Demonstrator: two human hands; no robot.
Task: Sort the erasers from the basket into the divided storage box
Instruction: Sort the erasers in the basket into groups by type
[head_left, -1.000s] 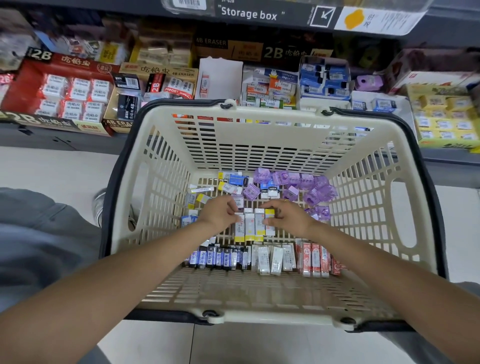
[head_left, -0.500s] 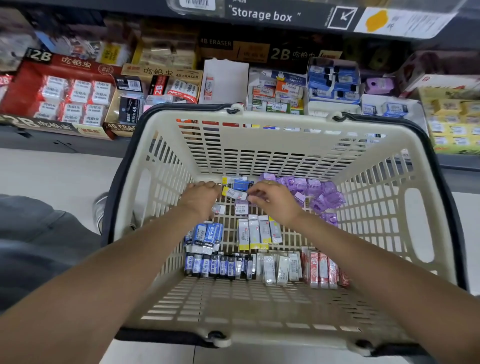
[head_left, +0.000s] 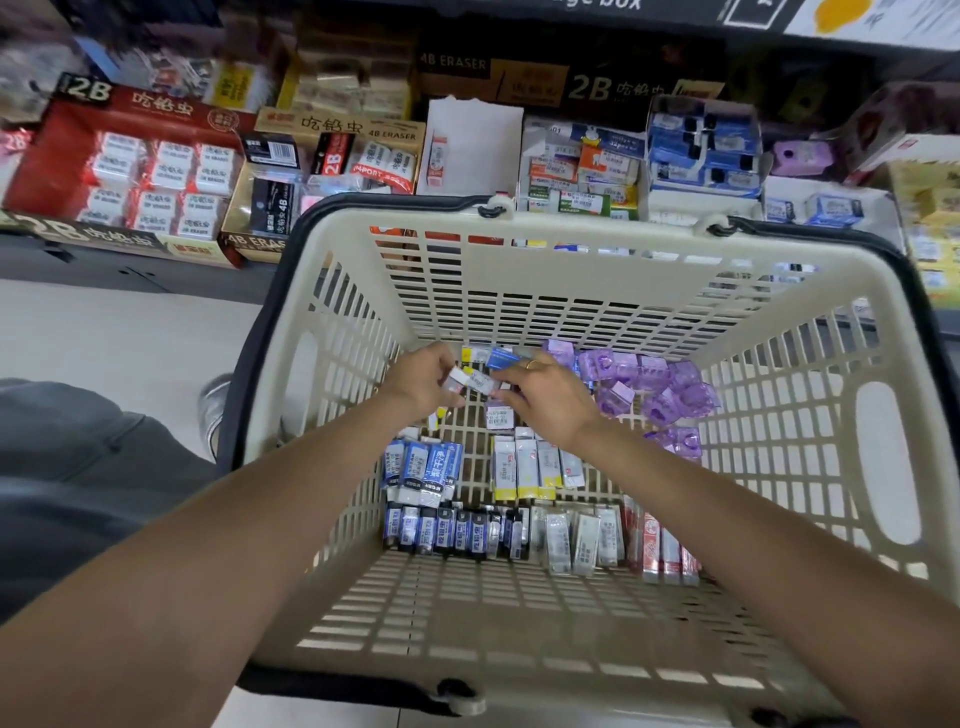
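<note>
Beige plastic basket (head_left: 571, 291) fills the centre of the frame, with erasers (head_left: 524, 467) lined in rows on its floor, probably grouped by kind. At the upper centre, the left hand (head_left: 423, 382) pinches a small white eraser (head_left: 460, 379); the right hand (head_left: 545, 397) fingers close on another. No divided storage box is clearly seen.

The basket (head_left: 587, 291) under my hands was matt cream plastic, slotted on every wall, its rim edged in smooth black. The small eraser (head_left: 470, 380) pinched in my left hand (head_left: 423, 382) wore a glossy clear wrapper over white paper. Just right of my right hand (head_left: 548, 402), the purple erasers (head_left: 654, 384) gleamed in shiny translucent film. Beyond both hands, the red box (head_left: 124, 156) looked like printed glossy cardboard.
</note>
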